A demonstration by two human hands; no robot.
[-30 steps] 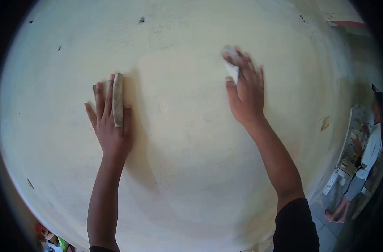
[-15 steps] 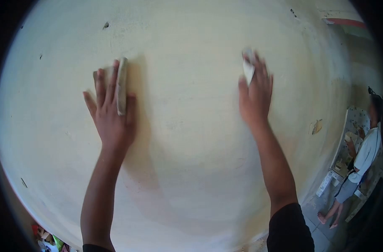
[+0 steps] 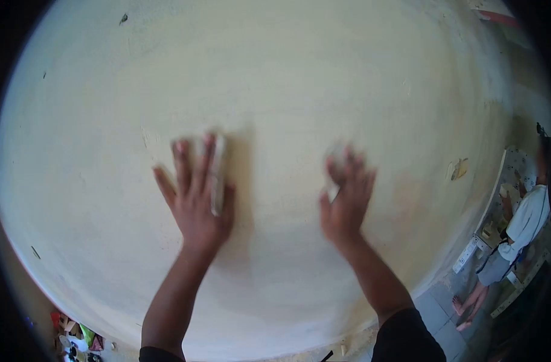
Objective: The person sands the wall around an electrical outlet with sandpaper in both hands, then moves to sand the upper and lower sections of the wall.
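Observation:
A pale, cream wall (image 3: 287,78) fills most of the head view. Against its left-centre part lies my left hand (image 3: 200,193), fingers spread over a flat greyish pad (image 3: 218,175) whose upright edge shows beside the middle finger. To the right, my right hand (image 3: 348,199) presses on the wall with a small whitish piece (image 3: 334,192) partly under its fingers. Motion blurs both hands' fingertips, and what the right fingers cover is mostly hidden.
Another person (image 3: 526,223) in a light shirt is at a patterned counter (image 3: 499,199) on the far right. Mixed items (image 3: 76,338) lie on the floor at lower left. The wall has a chipped patch (image 3: 459,169) at right.
Both hands have slid down the wall and closer together. The left moved right, the right slightly left. The view has shifted a little.

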